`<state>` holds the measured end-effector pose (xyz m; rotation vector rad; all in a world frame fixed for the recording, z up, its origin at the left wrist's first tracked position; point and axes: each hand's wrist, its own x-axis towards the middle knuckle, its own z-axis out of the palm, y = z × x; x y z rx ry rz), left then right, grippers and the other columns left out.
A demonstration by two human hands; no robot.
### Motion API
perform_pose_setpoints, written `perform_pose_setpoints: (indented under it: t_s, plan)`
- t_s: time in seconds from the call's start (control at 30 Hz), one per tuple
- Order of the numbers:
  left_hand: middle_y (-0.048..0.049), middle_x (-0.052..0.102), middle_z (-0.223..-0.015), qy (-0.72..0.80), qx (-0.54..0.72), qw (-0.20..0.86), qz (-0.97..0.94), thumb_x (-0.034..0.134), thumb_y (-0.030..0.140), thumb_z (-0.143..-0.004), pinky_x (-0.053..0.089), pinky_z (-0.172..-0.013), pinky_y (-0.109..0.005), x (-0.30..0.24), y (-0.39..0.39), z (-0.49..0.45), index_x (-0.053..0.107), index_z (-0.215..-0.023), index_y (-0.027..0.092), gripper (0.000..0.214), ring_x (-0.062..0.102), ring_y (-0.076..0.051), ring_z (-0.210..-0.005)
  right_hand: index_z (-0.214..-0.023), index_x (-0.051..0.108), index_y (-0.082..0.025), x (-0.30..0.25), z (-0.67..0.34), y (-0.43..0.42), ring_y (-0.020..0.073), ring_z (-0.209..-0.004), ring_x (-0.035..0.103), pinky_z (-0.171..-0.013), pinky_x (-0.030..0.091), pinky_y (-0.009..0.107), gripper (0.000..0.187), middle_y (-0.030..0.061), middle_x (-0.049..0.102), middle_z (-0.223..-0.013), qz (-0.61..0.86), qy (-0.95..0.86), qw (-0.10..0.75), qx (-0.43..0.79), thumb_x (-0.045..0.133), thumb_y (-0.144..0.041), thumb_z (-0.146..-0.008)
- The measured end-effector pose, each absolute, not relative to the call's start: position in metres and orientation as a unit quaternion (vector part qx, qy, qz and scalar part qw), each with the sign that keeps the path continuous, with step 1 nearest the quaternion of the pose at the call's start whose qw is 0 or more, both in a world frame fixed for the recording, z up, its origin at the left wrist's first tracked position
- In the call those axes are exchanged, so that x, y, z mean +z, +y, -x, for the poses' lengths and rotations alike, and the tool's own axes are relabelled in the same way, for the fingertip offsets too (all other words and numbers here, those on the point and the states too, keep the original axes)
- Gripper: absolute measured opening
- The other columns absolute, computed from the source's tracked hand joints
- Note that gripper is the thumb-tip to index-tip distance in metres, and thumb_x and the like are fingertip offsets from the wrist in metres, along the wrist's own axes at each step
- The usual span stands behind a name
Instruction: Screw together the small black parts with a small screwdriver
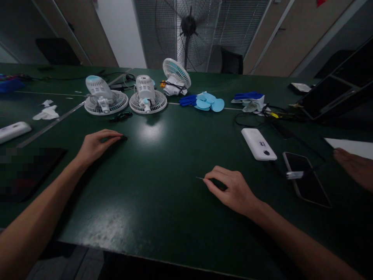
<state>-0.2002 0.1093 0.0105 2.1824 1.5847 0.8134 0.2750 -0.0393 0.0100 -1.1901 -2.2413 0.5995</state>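
Note:
My left hand pinches a small black piece between thumb and fingertips, just above or on the green table; its kind is too small to tell. Out of my right hand, closed in a pinch, sticks a thin metal rod pointing left; the rest of it is hidden by the fingers. Beyond my left hand lies a coiled black cord, near two white fans lying face down, one at the left and one at the middle.
A third small fan leans farther back. Light blue fan blades lie by a blue glove. Rightward are a white power bank, a phone and another person's hand. A dark tablet lies left.

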Motion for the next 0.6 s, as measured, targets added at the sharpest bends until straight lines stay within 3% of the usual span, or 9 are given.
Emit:
perform_pose_setpoints:
  t_s: [0.33, 0.6]
  plan:
    - [-0.0087, 0.069, -0.126, 0.580, 0.250, 0.172, -0.756, 0.063, 0.074, -0.085, 0.049, -0.102, -0.039, 0.011, 0.113, 0.206, 0.071, -0.122, 0.017, 0.068, 0.063, -0.025, -0.112, -0.103, 0.072, -0.019, 0.010, -0.275, -0.039, 0.0144, -0.073, 0.063, -0.064, 0.049, 0.027, 0.019, 0.0052, 0.070, -0.092, 0.440, -0.832, 0.267, 0.207, 0.056, -0.028, -0.103]
    - [-0.0071, 0.070, -0.116, 0.438, 0.204, 0.223, -0.847, 0.060, 0.055, -0.097, 0.055, -0.087, -0.034, 0.011, 0.076, 0.115, 0.073, -0.115, 0.023, 0.039, 0.066, -0.023, -0.102, -0.106, 0.071, -0.019, 0.008, -0.276, -0.040, 0.0148, -0.074, 0.063, -0.064, 0.049, 0.028, 0.018, 0.0050, 0.069, -0.094, 0.439, -0.829, 0.268, 0.222, 0.056, -0.028, -0.104]
